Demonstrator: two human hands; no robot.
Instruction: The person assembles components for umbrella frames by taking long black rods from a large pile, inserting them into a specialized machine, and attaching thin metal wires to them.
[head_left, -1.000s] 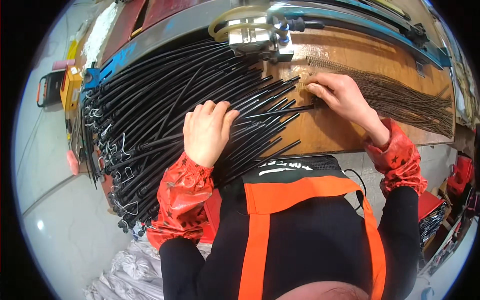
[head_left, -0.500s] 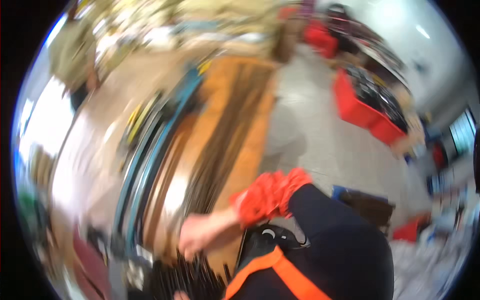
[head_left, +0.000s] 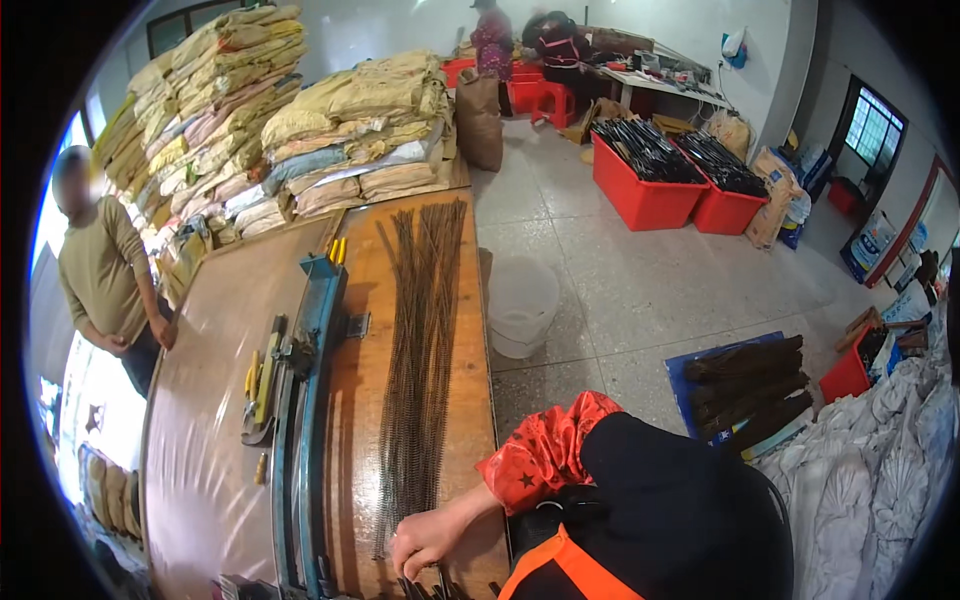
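Observation:
My right hand (head_left: 428, 542) comes in from a red star-patterned sleeve cover and hangs low over the near part of the wooden table (head_left: 470, 400). Its fingers are curled together; whatever they pinch is too small or hidden to make out. Just under the fingertips, several short dark strips (head_left: 440, 590) show at the lower edge. Beside the hand, a bundle of long, thin, brown ridged strips (head_left: 415, 330) runs away along the table. My left hand is out of the picture.
A long blue metal rail (head_left: 312, 400) lies left of the strips, with a yellow-handled tool (head_left: 262, 385) beside it. A person (head_left: 110, 270) stands at the table's left. A white bucket (head_left: 522, 310), red bins (head_left: 645, 190) of dark strips and stacked sacks (head_left: 360, 130) surround it.
The view was blurred and has steadied, tilting up to show more of the room. My right hand appears lower in the picture, and the fingertip at the lower edge has gone from sight.

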